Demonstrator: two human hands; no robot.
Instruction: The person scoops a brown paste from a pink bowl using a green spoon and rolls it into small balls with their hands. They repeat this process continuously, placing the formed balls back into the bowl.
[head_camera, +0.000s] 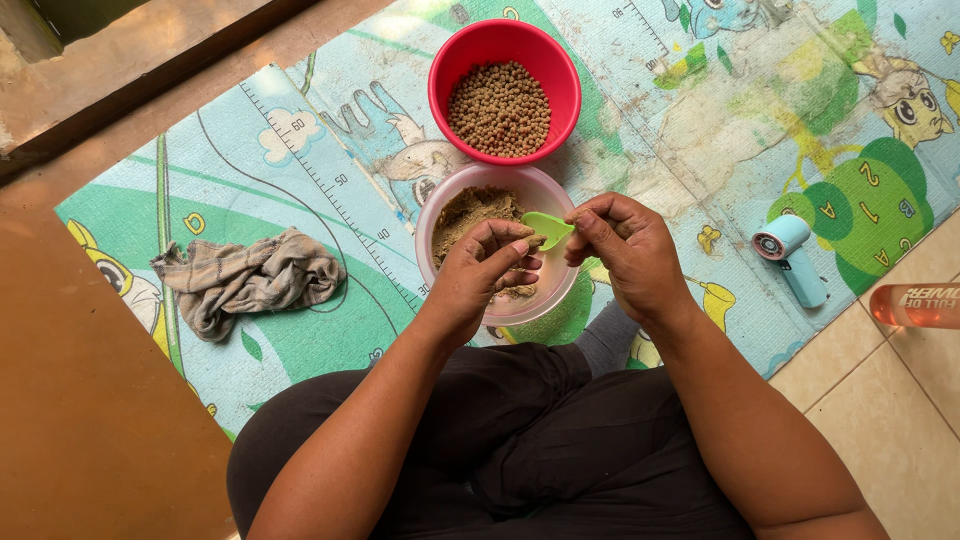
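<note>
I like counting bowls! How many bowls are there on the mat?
2. A red bowl of small brown pellets sits farther away on the mat. A pale pink bowl of brownish mash is right under both hands, nearer the person. None seems hidden.

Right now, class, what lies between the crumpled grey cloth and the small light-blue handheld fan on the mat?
In the head view, between the cloth and the fan lies the pale bowl of brown mash, with both hands over it: left hand and right hand, which pinches a green scoop.
</note>
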